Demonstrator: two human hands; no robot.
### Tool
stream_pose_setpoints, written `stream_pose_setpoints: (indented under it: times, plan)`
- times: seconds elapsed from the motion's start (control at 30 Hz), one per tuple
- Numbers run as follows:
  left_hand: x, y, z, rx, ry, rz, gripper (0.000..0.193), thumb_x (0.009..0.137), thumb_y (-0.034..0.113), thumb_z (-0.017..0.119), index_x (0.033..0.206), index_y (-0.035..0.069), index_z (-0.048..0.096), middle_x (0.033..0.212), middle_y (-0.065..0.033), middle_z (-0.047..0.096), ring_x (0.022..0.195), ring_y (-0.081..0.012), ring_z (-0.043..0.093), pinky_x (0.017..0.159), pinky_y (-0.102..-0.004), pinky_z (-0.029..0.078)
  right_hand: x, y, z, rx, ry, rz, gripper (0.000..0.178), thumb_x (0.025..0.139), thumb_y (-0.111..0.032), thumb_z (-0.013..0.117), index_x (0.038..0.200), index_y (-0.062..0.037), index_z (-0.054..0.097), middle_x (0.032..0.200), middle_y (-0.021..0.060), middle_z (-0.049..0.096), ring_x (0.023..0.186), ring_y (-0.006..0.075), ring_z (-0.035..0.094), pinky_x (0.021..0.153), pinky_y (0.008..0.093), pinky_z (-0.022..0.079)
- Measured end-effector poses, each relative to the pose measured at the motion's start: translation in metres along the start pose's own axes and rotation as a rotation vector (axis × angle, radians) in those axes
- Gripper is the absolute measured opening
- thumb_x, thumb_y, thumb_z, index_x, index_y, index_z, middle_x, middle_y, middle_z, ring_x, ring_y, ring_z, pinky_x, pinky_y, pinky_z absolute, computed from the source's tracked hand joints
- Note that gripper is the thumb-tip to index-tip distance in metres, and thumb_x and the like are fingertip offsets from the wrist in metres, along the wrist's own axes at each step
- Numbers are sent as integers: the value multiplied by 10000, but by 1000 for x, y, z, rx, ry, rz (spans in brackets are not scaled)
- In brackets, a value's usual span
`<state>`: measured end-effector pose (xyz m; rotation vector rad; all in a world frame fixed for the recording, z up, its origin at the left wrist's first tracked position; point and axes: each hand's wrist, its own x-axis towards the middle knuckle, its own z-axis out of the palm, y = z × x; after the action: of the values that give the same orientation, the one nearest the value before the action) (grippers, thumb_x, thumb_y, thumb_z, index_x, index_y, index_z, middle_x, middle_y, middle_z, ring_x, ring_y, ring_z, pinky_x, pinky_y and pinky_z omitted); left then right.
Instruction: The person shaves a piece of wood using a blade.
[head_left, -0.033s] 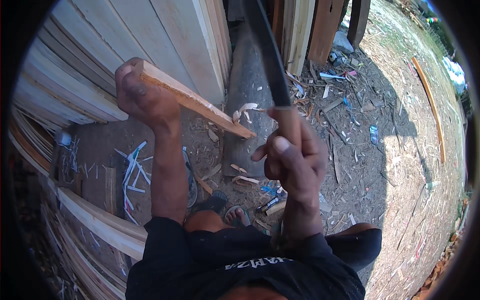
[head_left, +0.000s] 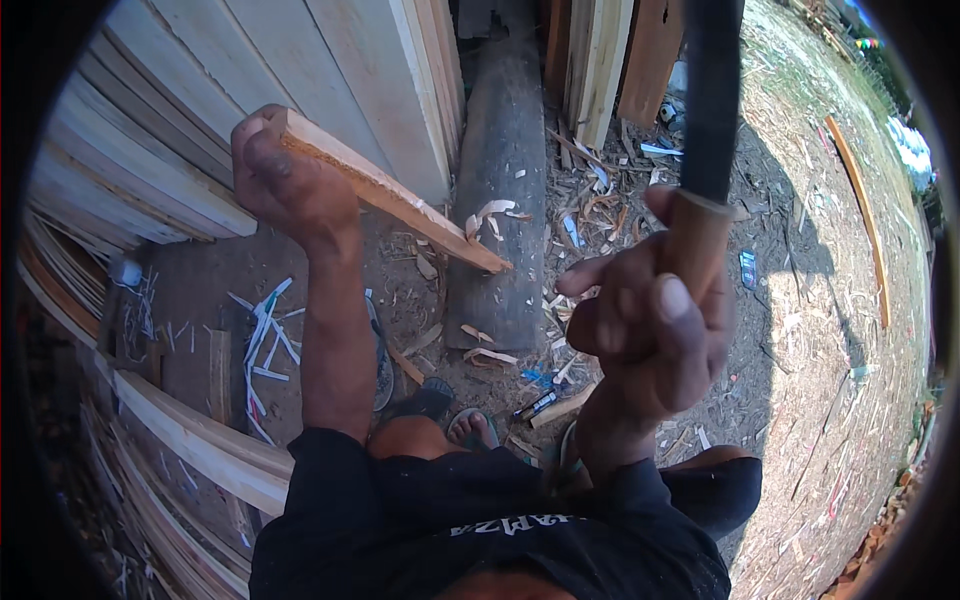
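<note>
- Gripping one end of a pale wooden stick (head_left: 385,190), the left hand (head_left: 290,185) has its fingers clenched tight around it, holding it slanted so the far tip comes down onto the dark log (head_left: 505,190) lying on the ground.
- Just right of the log, the right hand (head_left: 650,325) is raised, fingers wrapped around the wooden handle of a long dark blade (head_left: 710,100) that points up and away above the log's right side.
- The stick's lower end, where it meets the log, looks tapered and freshly cut; curled shavings (head_left: 490,215) lie on the log beside the tip and on the ground at the log's near end.
- Judging from this, shaping is partly done: the tip has been worked, while the length toward the left hand appears square and uncut. How sharp the point is I cannot say, since the view there is small.
- Left of the log lean stacked pale boards (head_left: 300,80); beyond its far end stand more planks (head_left: 600,60).
- At the log's near end, the person's sandalled foot (head_left: 470,428) shows, with chips and scraps scattered across the dirt to the right.
</note>
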<state>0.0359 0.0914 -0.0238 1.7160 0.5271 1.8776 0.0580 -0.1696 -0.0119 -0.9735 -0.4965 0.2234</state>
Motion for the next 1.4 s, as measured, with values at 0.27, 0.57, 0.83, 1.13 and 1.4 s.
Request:
stream_pose_setpoints:
  times: [0.27, 0.57, 0.83, 1.13, 1.4]
  plan:
    - [-3, 15, 17, -55, 36, -86, 457, 902, 359, 358, 798, -41, 554, 720, -91, 525, 674, -194, 518, 642, -323, 441, -55, 207, -61, -879, 1, 544, 526, 802, -363, 582, 1195, -14, 555, 1061, 225, 570, 1047, 385, 550, 900, 461, 433]
    - [-15, 28, 15, -46, -17, 12, 521, 945, 406, 311, 799, -43, 532, 737, -93, 516, 682, -185, 485, 634, -336, 418, -52, 203, -71, -167, 106, 874, 210, 862, -182, 627, 971, -13, 566, 594, 15, 511, 446, 100, 490, 380, 267, 352]
    - [-30, 58, 51, -199, -98, 65, 338, 981, 293, 471, 800, 10, 514, 642, -33, 502, 567, -114, 473, 528, -276, 404, -6, 36, -12, 97, -26, -643, 198, 927, -221, 544, 1049, -73, 497, 647, 2, 431, 579, 139, 467, 599, 332, 448]
    - [-41, 71, 54, -374, -175, 60, 320, 930, 268, 512, 772, -4, 565, 635, -33, 538, 537, -99, 501, 480, -264, 397, -50, 214, -66, -596, -33, 655, 103, 748, -94, 590, 811, -12, 591, 644, 86, 572, 600, 201, 572, 562, 349, 444]
    - [-60, 85, -1, -361, -432, 22, 411, 868, 407, 396, 753, 21, 478, 672, -103, 484, 607, -200, 511, 575, -320, 463, -36, 148, -26, 527, 179, 1116, 155, 806, -41, 584, 908, -83, 475, 695, 8, 474, 541, 132, 480, 487, 275, 414]
